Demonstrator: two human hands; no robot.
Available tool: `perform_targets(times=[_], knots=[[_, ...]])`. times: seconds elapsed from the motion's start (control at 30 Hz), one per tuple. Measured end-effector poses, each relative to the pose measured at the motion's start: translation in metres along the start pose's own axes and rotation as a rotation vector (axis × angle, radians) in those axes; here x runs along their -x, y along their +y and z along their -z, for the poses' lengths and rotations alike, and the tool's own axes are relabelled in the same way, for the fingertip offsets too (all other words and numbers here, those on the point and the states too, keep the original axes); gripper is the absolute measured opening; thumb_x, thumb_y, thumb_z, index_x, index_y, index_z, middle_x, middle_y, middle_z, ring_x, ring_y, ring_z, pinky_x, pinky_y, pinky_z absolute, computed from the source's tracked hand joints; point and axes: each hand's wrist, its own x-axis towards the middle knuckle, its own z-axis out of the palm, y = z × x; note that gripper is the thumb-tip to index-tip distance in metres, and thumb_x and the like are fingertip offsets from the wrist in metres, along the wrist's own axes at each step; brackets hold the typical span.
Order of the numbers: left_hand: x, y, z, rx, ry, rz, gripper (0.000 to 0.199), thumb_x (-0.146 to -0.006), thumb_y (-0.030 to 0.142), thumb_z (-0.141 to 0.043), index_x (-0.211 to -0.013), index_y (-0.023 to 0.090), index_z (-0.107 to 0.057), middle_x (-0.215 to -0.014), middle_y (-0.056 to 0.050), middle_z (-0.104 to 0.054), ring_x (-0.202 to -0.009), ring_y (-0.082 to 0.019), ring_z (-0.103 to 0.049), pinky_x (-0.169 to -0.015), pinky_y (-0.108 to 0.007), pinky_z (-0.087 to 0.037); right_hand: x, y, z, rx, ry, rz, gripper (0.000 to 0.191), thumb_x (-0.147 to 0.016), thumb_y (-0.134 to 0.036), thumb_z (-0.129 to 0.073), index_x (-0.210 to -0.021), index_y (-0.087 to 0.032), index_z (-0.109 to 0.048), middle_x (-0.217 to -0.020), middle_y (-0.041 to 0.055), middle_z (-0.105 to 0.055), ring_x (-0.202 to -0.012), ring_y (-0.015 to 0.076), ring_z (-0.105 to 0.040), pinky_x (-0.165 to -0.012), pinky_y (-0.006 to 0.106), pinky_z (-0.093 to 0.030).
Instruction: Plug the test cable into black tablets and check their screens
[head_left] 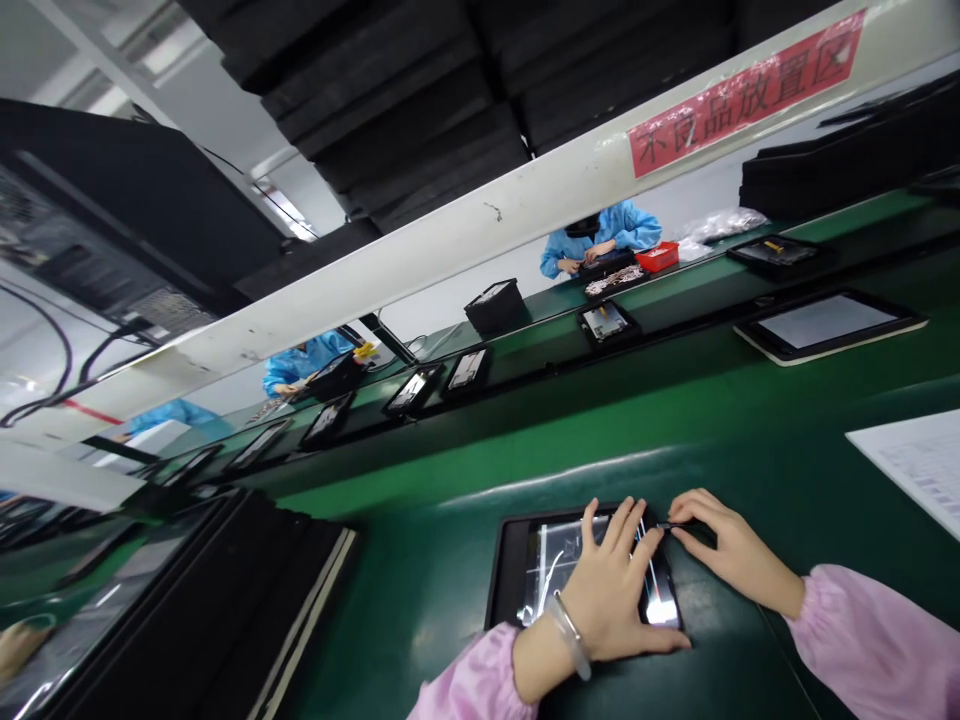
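Observation:
My left hand [611, 585] is spread flat over a dark glossy screen panel [660, 590], its fingers stretched apart across the panel's upper part. The panel lies on a black foam tray [510, 570], where clear film [551, 560] shows to the left of the fingers. At the panel's upper right corner, my right hand [724, 540] pinches a small thin black piece [686, 524] with a pale tip. That tip is close to the panel's edge; whether it touches cannot be made out. My left palm hides the lower middle of the panel.
Black foam trays [225, 600] are stacked at the left. Beyond the green bench runs a line carrying devices in trays [606, 322]. A tablet [829, 322] lies at the back right, and a paper sheet [919, 465] at the right. Co-workers in blue [551, 255] sit opposite.

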Motion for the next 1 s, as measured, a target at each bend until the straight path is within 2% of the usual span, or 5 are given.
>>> perform_targets(times=[0.47,0.6,0.73,0.87,1.0], knots=[[-0.006,0.002,-0.01,-0.12,-0.054,-0.003,0.103,-0.07,0.086,-0.059,-0.143,0.015,-0.046,-0.149,-0.026,-0.047,-0.134,-0.042,-0.046,-0.11,-0.065,-0.029,-0.01,0.008,0.047,0.224,-0.108,0.086,0.04,-0.103,-0.057,-0.054,-0.081,-0.028,-0.07,-0.102,0.0072,-0.065,-0.103,0.0336,-0.057,-0.09,0.051,-0.042],[-0.003,0.003,-0.01,-0.073,-0.053,0.047,0.106,-0.068,0.087,-0.06,-0.145,0.015,-0.044,-0.151,-0.027,-0.045,-0.136,-0.043,-0.044,-0.11,-0.067,-0.029,-0.009,0.018,0.076,0.151,0.069,-0.053,0.044,-0.095,-0.068,-0.061,-0.079,-0.027,-0.068,-0.103,0.0079,-0.063,-0.1,0.0341,-0.06,-0.09,0.049,-0.043],[0.006,-0.016,0.0,0.128,-0.021,0.089,0.101,-0.076,0.082,-0.059,-0.154,0.024,-0.031,-0.159,-0.018,-0.041,-0.148,-0.037,-0.035,-0.118,-0.067,-0.021,-0.006,0.014,0.06,-0.125,-0.058,-0.258,0.045,-0.092,-0.069,-0.065,-0.099,-0.025,-0.067,-0.106,0.009,-0.068,-0.097,0.0333,-0.066,-0.09,0.05,-0.049],[0.054,-0.068,0.011,0.262,0.14,0.469,0.065,-0.09,0.063,-0.06,-0.146,0.036,-0.044,-0.158,-0.006,-0.044,-0.153,-0.029,-0.028,-0.124,-0.06,-0.015,0.001,-0.004,0.028,-0.481,-0.206,-0.472,0.06,-0.083,-0.079,-0.07,-0.099,-0.022,-0.06,-0.103,0.0126,-0.072,-0.095,0.0348,-0.07,-0.085,0.054,-0.058],[0.126,-0.108,-0.006,0.315,0.343,0.775,0.055,-0.096,0.053,-0.051,-0.142,0.025,-0.043,-0.156,-0.016,-0.045,-0.153,-0.035,-0.027,-0.123,-0.067,-0.014,0.011,-0.025,0.012,-0.745,-0.293,-0.618,0.049,-0.087,-0.066,-0.077,-0.097,-0.022,-0.059,-0.113,0.0103,-0.072,-0.115,0.0319,-0.066,-0.111,0.052,-0.047]])
